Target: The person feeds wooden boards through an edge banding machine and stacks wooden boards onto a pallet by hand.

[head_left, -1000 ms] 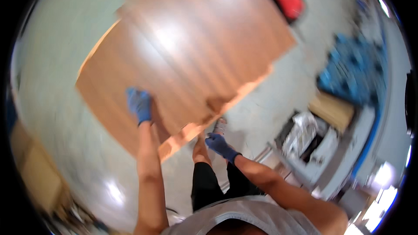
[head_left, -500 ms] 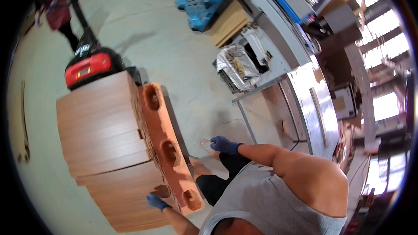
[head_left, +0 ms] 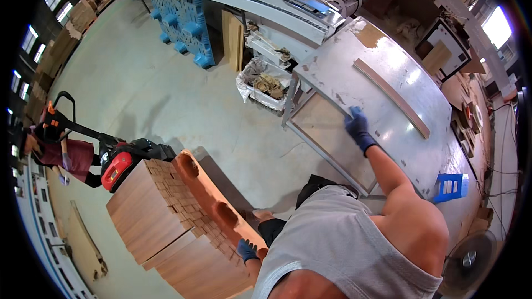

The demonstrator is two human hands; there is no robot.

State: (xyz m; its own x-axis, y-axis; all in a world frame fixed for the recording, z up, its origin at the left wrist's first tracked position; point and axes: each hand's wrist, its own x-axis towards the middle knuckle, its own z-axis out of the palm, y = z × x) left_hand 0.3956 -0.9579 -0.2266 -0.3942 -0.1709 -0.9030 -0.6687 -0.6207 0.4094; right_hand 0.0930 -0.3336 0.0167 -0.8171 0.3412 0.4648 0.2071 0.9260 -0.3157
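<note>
My left hand (head_left: 247, 249), in a dark blue glove, is beside the stack of wood-grain panels (head_left: 149, 205), close to the orange pallet (head_left: 219, 213) under it. Its fingers look extended and hold nothing. On the other side, my right hand (head_left: 357, 125), gloved the same way, reaches over the near edge of a metal-topped table (head_left: 388, 86). Its fingers are stretched out, slightly blurred, and nothing shows in them; whether they touch the tabletop I cannot tell. A narrow wooden strip (head_left: 392, 97) lies on that table, beyond the hand.
A person in a dark red apron (head_left: 77, 160) stands by the red-and-black pallet truck (head_left: 124, 160) at the stack's far end. A blue plastic pallet (head_left: 180, 19) stands on edge ahead. Beside the table are a lined bin (head_left: 266, 83) and leaning boards (head_left: 231, 41). A blue plastic piece (head_left: 450, 186) lies at right.
My view has swung toward the table. My right hand has risen from beside my leg to over the table edge. My left hand has shifted from the panel top to the stack's side.
</note>
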